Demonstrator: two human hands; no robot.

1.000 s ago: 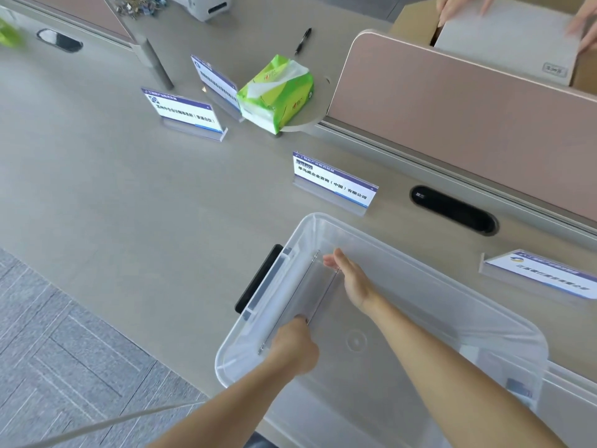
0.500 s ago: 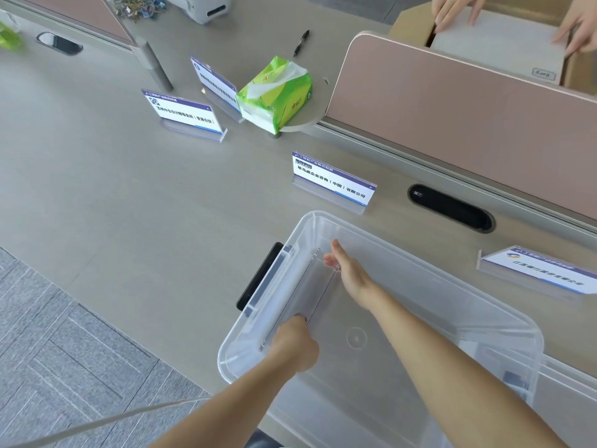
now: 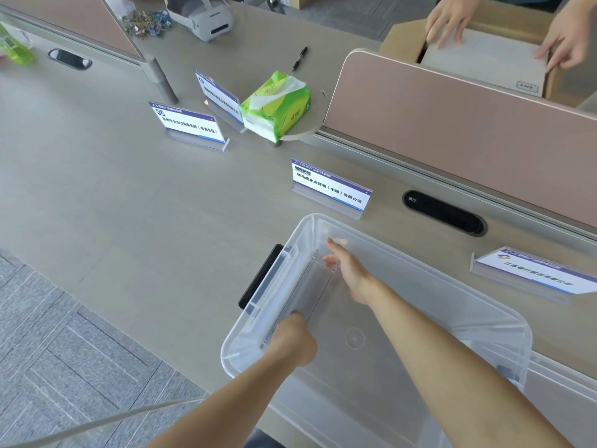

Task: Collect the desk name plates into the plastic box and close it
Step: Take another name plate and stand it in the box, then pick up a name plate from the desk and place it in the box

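Note:
A clear plastic box (image 3: 355, 338) stands open at the desk's near edge. Inside it, a clear name plate (image 3: 300, 292) lies along the left wall. My left hand (image 3: 290, 341) grips its near end. My right hand (image 3: 349, 270) is at its far end with the fingers stretched out. Several printed name plates stand on the desk: one just beyond the box (image 3: 329, 189), one to the right (image 3: 533, 273), and two at the far left (image 3: 190, 124) (image 3: 219, 95).
A green tissue pack (image 3: 274, 105) sits by the far plates, with a pen (image 3: 299, 58) behind it. A pink divider (image 3: 452, 124) and a black cable slot (image 3: 444, 213) run along the back. Another person's hands handle a cardboard box (image 3: 484, 56). The desk edge drops to carpet at left.
My right hand's fingers have straightened and lifted from the far end of the clear plate. My left hand has kept its grip on the near end.

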